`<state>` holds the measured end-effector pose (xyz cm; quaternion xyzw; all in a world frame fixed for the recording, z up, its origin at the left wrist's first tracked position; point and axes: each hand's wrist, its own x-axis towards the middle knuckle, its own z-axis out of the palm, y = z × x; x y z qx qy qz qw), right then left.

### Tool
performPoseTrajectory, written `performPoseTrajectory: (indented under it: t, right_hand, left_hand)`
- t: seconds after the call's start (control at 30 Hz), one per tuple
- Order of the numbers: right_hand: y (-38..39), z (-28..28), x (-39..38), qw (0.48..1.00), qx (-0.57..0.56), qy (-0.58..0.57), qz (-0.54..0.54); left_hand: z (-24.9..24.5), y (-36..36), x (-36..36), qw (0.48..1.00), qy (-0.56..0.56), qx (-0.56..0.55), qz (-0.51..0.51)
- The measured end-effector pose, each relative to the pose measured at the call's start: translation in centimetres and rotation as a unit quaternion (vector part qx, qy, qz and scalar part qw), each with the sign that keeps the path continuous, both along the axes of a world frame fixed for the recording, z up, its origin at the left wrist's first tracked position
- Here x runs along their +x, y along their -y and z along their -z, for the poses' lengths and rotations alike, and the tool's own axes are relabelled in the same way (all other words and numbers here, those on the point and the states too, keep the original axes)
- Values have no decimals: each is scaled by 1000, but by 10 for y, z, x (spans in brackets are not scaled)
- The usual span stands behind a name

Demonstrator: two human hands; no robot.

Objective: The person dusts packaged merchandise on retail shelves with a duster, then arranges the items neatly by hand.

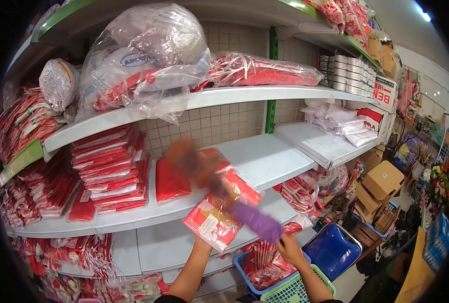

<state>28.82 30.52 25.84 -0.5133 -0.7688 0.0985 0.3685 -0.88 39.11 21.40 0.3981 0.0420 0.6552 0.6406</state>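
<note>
Low in the middle of the head view, my left hand (202, 243) holds a flat red plastic-wrapped packet (217, 217) with a white label and a gold print. The packet covers most of its fingers. To the right, my right hand (288, 247) is closed around the end of a duster with a purple handle (257, 221). The duster's brown head (186, 156) is smeared by motion and lies over the packets on the middle shelf. Another red packet (171, 182) lies flat on that shelf, left of the duster.
Tall stacks of red packets (111, 171) stand on the middle shelf (159, 214). Above, the upper shelf (224, 95) bears a large clear bag (148, 45). Below right are a blue basket (265, 293), a green basket (297, 289), a blue chair (334, 250) and cardboard boxes (383, 179).
</note>
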Motion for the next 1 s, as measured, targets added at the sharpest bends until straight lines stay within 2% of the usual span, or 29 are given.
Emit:
performPoseTrajectory:
  t: [0.03,0.1,0.13,0.23,0.27,0.37,0.47,0.5,0.53,0.63,0.67,0.77,0.8,0.9,0.93,1.0]
  right_hand:
    - [20,-6,3,997,11,70,-37]
    - [39,-11,7,996,5,91,-24]
    - [45,-9,8,995,0,101,-17]
    - [53,13,17,992,7,93,82]
    - [56,18,21,995,45,79,51]
    - [74,1,28,989,26,138,-36]
    - [76,18,41,996,-2,70,56]
    - [73,30,45,994,-7,48,93]
    - [73,39,48,996,-14,21,87]
    - [94,4,33,993,13,109,-41]
    - [92,13,35,992,46,108,-46]
    - [80,33,46,997,4,20,78]
    - [77,37,48,996,-4,-43,75]
    - [90,27,54,997,0,59,-45]
    - [95,11,49,993,33,45,-107]
    - [96,27,59,999,12,21,-40]
  left_hand:
    - [-1,2,2,1000,1,3,1]
    - [-19,10,12,979,147,-69,122]
    - [-25,14,16,966,186,-89,155]
    - [-37,24,24,949,230,-102,191]
    - [-40,26,26,944,240,-102,200]
    - [-46,34,29,932,273,-99,218]
    - [-49,43,31,915,313,-87,238]
    - [-45,46,29,946,251,-84,188]
    - [-42,43,30,938,270,-69,205]
    - [-50,46,31,929,285,-42,230]
    - [-58,50,31,929,283,-37,236]
    - [-78,59,33,928,274,-24,253]
    - [-76,59,31,946,257,-69,185]
    - [-82,68,32,955,233,-92,160]
    - [-84,71,33,955,230,-96,158]
    - [-88,78,38,958,222,-102,152]
